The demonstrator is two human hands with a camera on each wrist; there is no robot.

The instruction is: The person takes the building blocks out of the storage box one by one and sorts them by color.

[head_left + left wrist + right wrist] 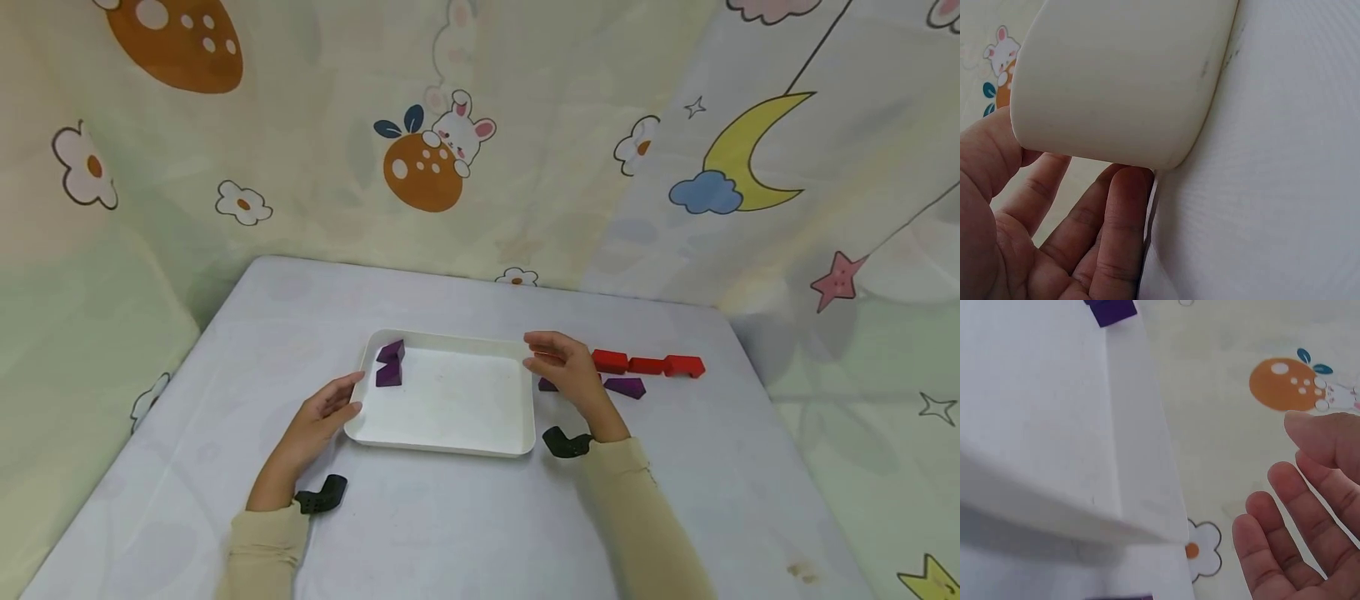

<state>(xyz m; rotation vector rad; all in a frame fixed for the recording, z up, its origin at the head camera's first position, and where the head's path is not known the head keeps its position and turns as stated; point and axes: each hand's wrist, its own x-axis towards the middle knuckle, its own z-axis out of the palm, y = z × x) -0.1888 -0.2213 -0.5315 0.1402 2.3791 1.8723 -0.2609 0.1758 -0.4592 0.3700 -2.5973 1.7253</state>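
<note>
A shallow white tray (457,408) lies in the middle of the table. My left hand (313,429) grips its left end, thumb at the rim and fingertips against the outer wall (1116,81) in the left wrist view. Two purple blocks (390,373) sit inside the tray near its left end. My right hand (566,375) hovers by the tray's upper right corner, fingers loosely extended and holding nothing. In the right wrist view the same hand (1310,525) shows apart from the tray's wall (1144,437). It partly hides blocks behind it.
Right of the tray stands a row of red blocks (646,366). Purple blocks (626,387) lie just in front of that row. A patterned cloth backdrop (322,167) rises behind the white-covered table (450,533). Each wrist carries a black camera mount (322,495).
</note>
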